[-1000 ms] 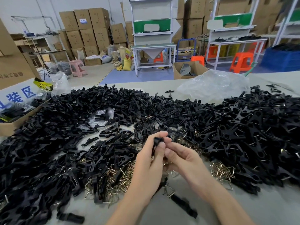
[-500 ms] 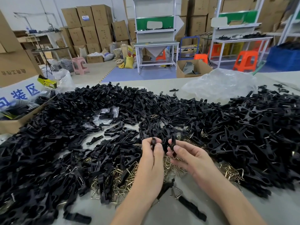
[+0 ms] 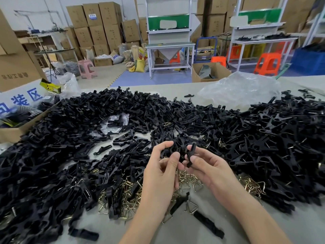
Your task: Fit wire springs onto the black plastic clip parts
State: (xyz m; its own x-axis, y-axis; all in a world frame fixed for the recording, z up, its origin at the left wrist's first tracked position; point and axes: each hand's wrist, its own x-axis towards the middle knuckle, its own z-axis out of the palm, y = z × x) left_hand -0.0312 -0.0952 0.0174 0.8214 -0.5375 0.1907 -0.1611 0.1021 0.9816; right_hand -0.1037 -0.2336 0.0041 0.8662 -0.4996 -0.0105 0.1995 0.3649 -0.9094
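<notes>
Standing at the counter [image 3: 177,231], I see the person's right hand [image 3: 209,170] holding one black clip part [image 3: 191,154] pinched between thumb and forefinger, raised just above the middle of the spread. The part's long axis runs nearly upright, leaning a little to the right. Its upper end points up and away from the person toward the far side of the counter, and its lower end pokes out below the thumb toward the palm. The left hand [image 3: 159,175] is close beside it, almost touching, with its fingers [image 3: 173,158] curled and the thumb and forefinger arched toward each other. The dark shapes between them blend into the pile behind, so I cannot tell whether that hand holds anything. A wide heap of black clip parts [image 3: 61,155] covers the counter from the left edge round to the right, lying at every angle. Directly under and between the hands sits a tangle of brass-coloured wire springs [image 3: 126,190], with more to the right by the forearm. One triangular spring [image 3: 191,206] lies apart on the bare counter near the wrists, beside a long black strip [image 3: 209,225]. A crumpled clear plastic bag [image 3: 241,88] rests at the far right, and a cardboard box [image 3: 15,132] stands at the left edge.
</notes>
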